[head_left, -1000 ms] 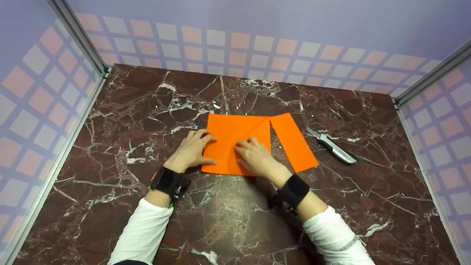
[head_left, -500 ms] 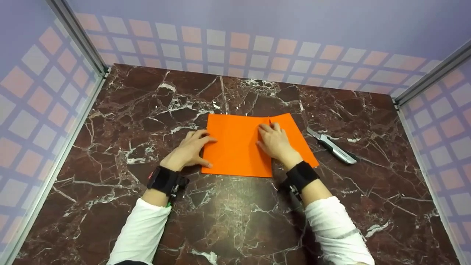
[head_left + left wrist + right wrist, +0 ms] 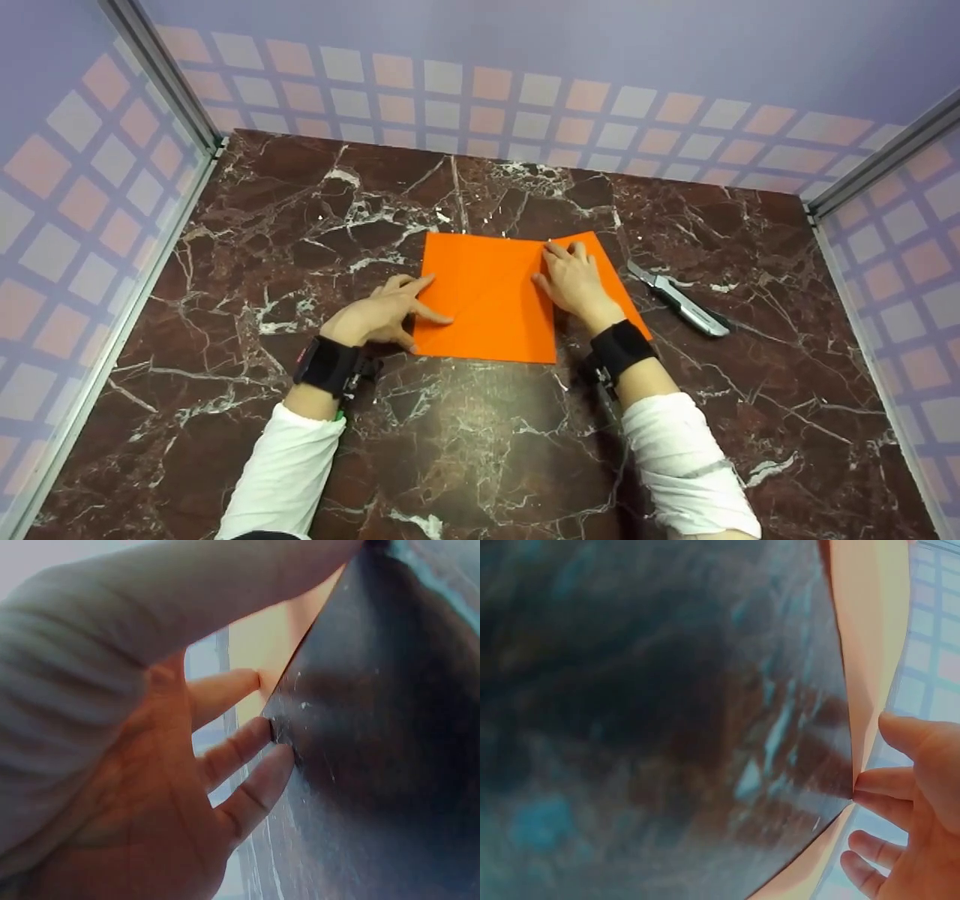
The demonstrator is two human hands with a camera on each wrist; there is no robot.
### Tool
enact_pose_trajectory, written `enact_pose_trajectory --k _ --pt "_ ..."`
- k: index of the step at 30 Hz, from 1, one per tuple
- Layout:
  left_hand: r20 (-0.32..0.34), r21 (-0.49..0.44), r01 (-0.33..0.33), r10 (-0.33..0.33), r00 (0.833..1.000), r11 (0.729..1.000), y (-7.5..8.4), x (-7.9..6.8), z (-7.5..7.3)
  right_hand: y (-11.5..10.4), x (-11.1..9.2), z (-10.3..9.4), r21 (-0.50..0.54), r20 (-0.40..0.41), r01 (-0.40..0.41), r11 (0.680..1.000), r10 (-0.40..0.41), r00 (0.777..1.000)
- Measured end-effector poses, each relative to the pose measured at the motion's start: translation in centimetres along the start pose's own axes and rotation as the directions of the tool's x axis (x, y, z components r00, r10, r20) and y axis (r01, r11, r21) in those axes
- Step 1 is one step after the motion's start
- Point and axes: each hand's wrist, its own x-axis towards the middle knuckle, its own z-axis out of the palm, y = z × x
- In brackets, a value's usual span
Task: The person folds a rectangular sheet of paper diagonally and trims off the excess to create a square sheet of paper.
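Observation:
A square orange sheet of paper (image 3: 484, 315) lies flat on the dark marbled table. At its left edge is my left hand (image 3: 379, 311), fingers spread, with some fingertips on the paper; the left wrist view shows those fingers of the left hand (image 3: 172, 780) fairly straight. My right hand (image 3: 577, 281) rests at the sheet's upper right, fingertips touching the paper near its corner. Beneath and beside that hand runs a slanted orange strip (image 3: 617, 292), partly hidden; whether it is joined to the square I cannot tell. In the right wrist view, the right hand (image 3: 922, 810) reaches to the paper edge.
To the right of the strip lies a silver and black utility knife (image 3: 686, 304) with its blade out. Small white scraps dot the table (image 3: 405, 450). Checkered panels (image 3: 517, 97) wall the table in at the back and both sides.
My right hand has slid from the sheet's middle up and right to its corner, and the diagonal fold line there now lies flatter. My left fingers have spread, one reaching further onto the paper.

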Motion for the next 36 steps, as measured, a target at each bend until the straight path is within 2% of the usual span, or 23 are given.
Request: enact_pose_trajectory --k 2,4,7,9,12,16,19,25,32,36 --pt "0.004 -0.001 -0.004 0.004 1.0 1.0 0.0 -0.1 0.0 -0.1 0.0 0.1 0.001 0.0 -0.002 1.0 0.002 1.0" --pt "0.011 0.007 0.024 -0.024 1.0 1.0 0.3 -0.3 0.0 -0.1 0.0 0.1 0.008 0.004 -0.003 1.0 0.003 1.0" --pt "0.007 0.047 0.068 -0.069 0.998 0.997 1.5 -0.7 0.2 -0.3 0.0 0.1 0.025 0.01 -0.006 1.0 0.006 1.0" --pt "-0.015 0.096 0.076 -0.075 0.997 0.993 2.6 -0.7 0.5 -0.3 0.0 0.1 0.035 0.003 -0.004 0.999 0.004 1.0" --pt "-0.056 0.175 0.053 -0.044 0.998 0.983 4.1 -0.7 0.8 -0.4 -0.1 0.1 0.045 -0.011 0.001 0.999 -0.001 1.0" --pt "-0.094 0.214 0.021 -0.001 0.996 0.977 5.3 -0.5 1.1 -0.5 -0.2 0.1 0.055 -0.018 0.013 0.998 -0.012 1.0" --pt "-0.114 0.21 0.001 0.024 0.993 0.978 5.6 -0.3 1.2 -0.5 -0.2 0.1 0.061 -0.01 0.013 0.998 -0.013 1.0" --pt "-0.149 0.271 -0.008 0.05 0.988 0.962 5.9 -0.2 1.5 -0.4 -0.1 0.1 0.039 0.036 0.007 0.999 -0.008 0.999" --pt "-0.156 0.294 0.059 -0.013 0.988 0.954 6.5 -0.2 1.9 -0.3 -0.1 0.3 0.069 0.093 -0.012 0.998 0.006 0.996" --pt "-0.144 0.275 0.09 -0.052 0.988 0.957 6.8 -0.1 2.0 -0.1 -0.5 0.5 0.109 0.083 -0.01 0.994 0.001 0.997"
